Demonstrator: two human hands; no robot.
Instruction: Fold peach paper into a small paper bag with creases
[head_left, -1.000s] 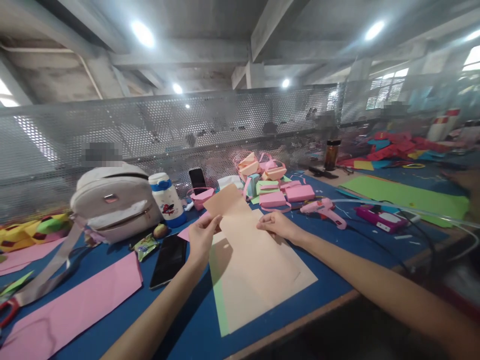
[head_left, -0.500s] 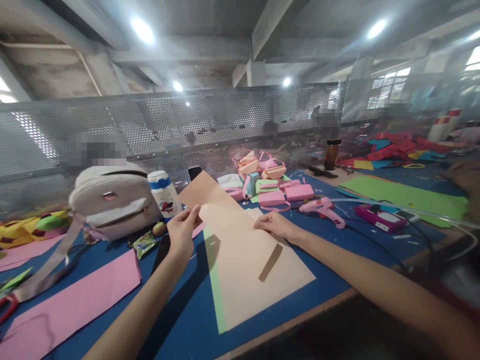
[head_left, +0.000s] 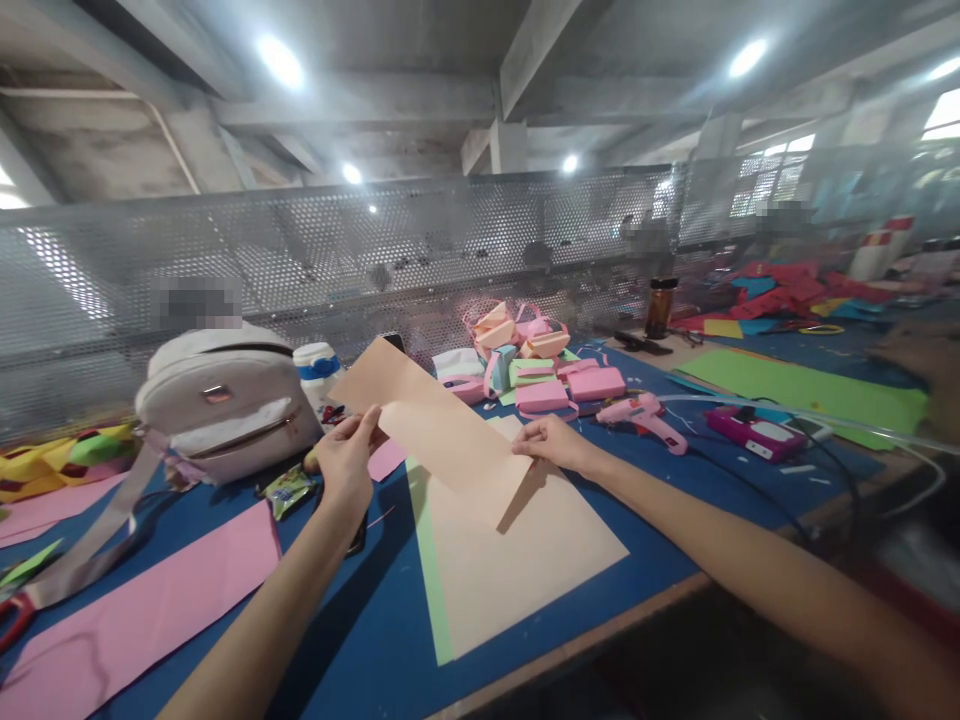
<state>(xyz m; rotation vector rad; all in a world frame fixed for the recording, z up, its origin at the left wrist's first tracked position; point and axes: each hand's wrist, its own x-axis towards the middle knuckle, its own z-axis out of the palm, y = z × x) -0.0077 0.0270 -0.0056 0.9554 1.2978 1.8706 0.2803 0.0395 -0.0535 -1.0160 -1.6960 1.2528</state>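
Peach-coloured paper, one long rectangular strip [head_left: 442, 435], slants above the blue-topped bench [head_left: 375, 640], held up by two bare hands. At the strip's nine o'clock, the left hand [head_left: 349, 455] has its grip pinched on the edge between thumb and fingers. At three o'clock, the right hand [head_left: 551, 445] grips the opposite end in a matching pinch. Below, towards six o'clock, lies a broad peach sheet [head_left: 540, 560] with one pale green sheet [head_left: 431, 575] showing along its left edge; how many layers are stacked I cannot tell.

From the strip, one pale grey backpack [head_left: 225, 415] sits at nine o'clock, and one white bottle with a blue lid [head_left: 315, 362] stands at ten. A heap of small folded paper pieces [head_left: 534, 365] lies at two o'clock, at least two of them pink; the rest overlap too much to count. At three o'clock lie one pink glue gun [head_left: 643, 418] and, farther out, one purple-and-white device [head_left: 754, 433]. One long pink paper piece [head_left: 150, 610] lies at eight o'clock.
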